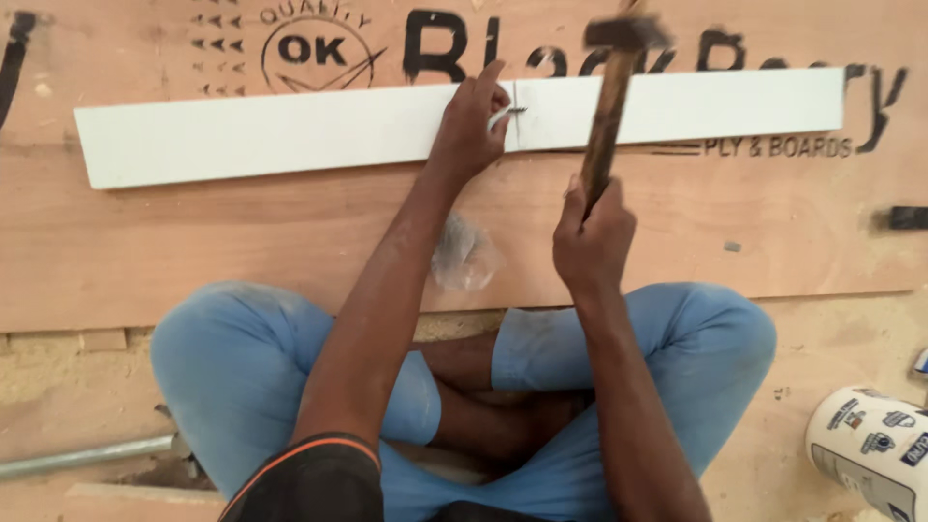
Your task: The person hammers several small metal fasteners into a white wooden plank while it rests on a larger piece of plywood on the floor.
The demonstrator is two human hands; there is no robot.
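Left hand rests on the white strip, fingertips pinched shut around a small nail so it stands steady on the board. Just to its right, the right hand is fisted tight around the wooden handle of a hammer, head blurred above the nail. The strip lies flat on the plywood sheet.

A brown plywood sheet lies flat on the sandy floor. On the sheet lies a long white strip. A white tub and a metal pipe rest on the floor.
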